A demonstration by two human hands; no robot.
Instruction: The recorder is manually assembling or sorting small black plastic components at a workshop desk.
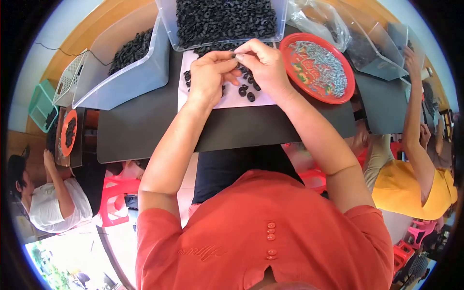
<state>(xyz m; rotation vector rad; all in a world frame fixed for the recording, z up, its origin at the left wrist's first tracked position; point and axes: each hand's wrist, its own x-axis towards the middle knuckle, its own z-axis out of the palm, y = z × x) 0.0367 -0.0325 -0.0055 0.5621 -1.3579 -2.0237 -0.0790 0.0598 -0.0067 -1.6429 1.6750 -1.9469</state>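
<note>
Above a white sheet (pixel 193 101) on the dark table, my left hand (pixel 210 77) and my right hand (pixel 266 67) meet fingertip to fingertip. Thumbs and forefingers of both pinch a small black part (pixel 234 55), mostly covered by the fingers. Whether a tiny metal piece is also in my right fingertips cannot be made out. Several loose black ring-shaped parts (pixel 251 96) lie on the sheet under and between my hands. Close to my right hand is a red plate (pixel 344 100) spread with many small silvery metal pieces (pixel 328 72).
A clear bin (pixel 166 43) heaped with black parts stands just beyond my hands. Another bin (pixel 125 89) is at the left, and a plastic bag (pixel 321 24) and more bins (pixel 377 63) at the right. Co-workers sit at both sides, one in white (pixel 58 205), one in yellow (pixel 406 188).
</note>
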